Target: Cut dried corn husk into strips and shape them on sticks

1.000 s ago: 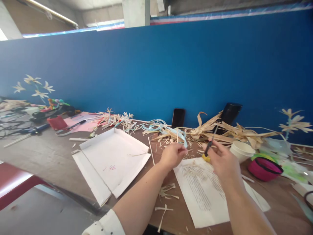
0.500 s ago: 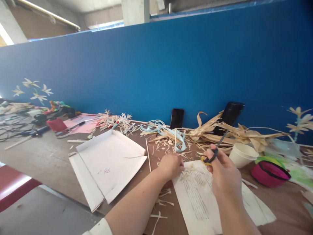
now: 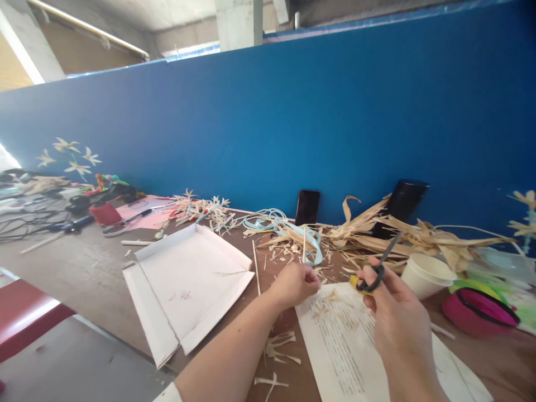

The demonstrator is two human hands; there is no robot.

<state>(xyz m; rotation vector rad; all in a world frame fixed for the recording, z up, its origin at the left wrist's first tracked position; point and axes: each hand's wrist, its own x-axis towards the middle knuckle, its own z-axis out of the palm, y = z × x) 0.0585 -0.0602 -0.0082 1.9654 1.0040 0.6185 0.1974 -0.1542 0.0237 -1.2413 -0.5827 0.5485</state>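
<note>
My left hand (image 3: 295, 283) is closed in a pinch on a thin upright wooden stick (image 3: 304, 244) above the brown table (image 3: 84, 268). My right hand (image 3: 387, 304) grips small scissors (image 3: 379, 268) with black and yellow handles, blades pointing up and to the right. Both hands hover over a printed sheet of paper (image 3: 339, 340) strewn with dry husk shavings. A heap of dried corn husks (image 3: 377, 231) and a light blue ribbon (image 3: 288, 228) lie just beyond the hands.
A folded white cardboard tray (image 3: 188, 279) lies to the left. A white paper cup (image 3: 425, 273) and a pink pouch (image 3: 481, 312) stand at right. Two dark phones (image 3: 307, 206) lean on the blue partition (image 3: 268, 123). Husk flowers, tools and cables crowd the far left.
My left hand dropped toward the paper while keeping the stick. My right hand with the scissors shifted slightly right, blades tilted up. The view drifted a little.
</note>
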